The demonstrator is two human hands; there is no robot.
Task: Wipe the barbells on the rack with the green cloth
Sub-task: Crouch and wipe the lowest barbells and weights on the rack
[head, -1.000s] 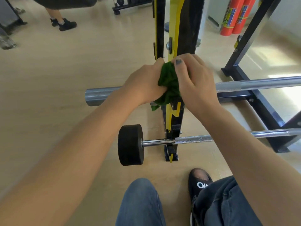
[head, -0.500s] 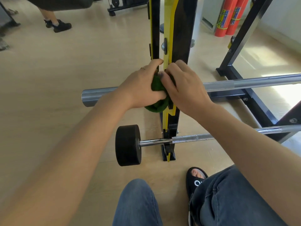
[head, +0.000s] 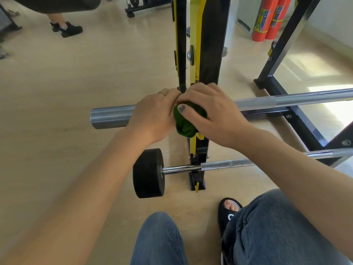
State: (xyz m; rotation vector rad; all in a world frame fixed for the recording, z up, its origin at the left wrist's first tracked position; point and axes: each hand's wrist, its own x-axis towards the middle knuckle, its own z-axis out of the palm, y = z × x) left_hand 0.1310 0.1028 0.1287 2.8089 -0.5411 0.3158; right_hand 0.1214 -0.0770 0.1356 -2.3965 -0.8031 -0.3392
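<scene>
While I watch from here, nearest me are two knees in blue jeans (head: 158,240) and a foot in a black open-toed slipper (head: 229,207) on the pale wooden floor (head: 57,111). Just beyond sits the lower chrome barbell with a black round end weight (head: 148,173), resting low in the black and yellow steel rack upright (head: 198,161). No cloth near that one; I judge it is yet to be wiped.

Up a level, here's the action: the left hand (head: 152,115) curls over the upper grey steel barbell (head: 110,116) on the sleeve side, and the right hand (head: 210,113) closes over it from the right, thumb pressed on the bunched dark green cloth (head: 184,123). Both hands grip that cloth, wadded round the bar right where it meets the upright.

The risks, as I judge them: fingers are tight against the yellow hook, so a hard twist could pinch them. The wad hangs low; it could snag there or slip out. Pushing sideways might roll the bar in its cradle.

That bar looks dull grey on the sleeve, knurled and brighter to the right. Farther off stand two red fire extinguishers (head: 267,20) and another person's black shoes (head: 66,28).
</scene>
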